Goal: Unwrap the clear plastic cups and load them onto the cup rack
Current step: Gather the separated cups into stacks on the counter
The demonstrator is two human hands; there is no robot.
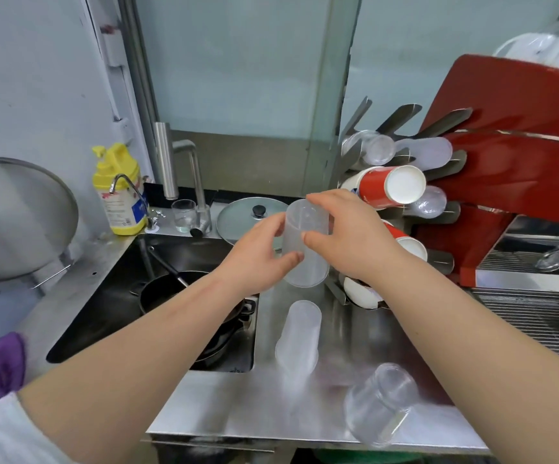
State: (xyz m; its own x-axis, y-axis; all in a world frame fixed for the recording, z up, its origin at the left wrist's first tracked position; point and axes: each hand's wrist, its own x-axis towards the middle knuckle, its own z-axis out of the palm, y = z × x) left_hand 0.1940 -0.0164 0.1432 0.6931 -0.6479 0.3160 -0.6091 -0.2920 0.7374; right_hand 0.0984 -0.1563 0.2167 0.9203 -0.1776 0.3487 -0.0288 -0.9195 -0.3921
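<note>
Stack of cups (306, 244), held above the steel counter (305, 416) just left of the cup rack (402, 182): left hand (260, 254) and right hand (348, 234) curl partway closed around its sides. A second stack (300, 336) and a clear cup (380, 401) lie nearer; sink (117, 296) left of the rack.

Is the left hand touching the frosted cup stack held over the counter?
Touching. The head view shows the left hand with thumb and fingers wrapped on the frosted cup stack, opposite the right hand.
</note>
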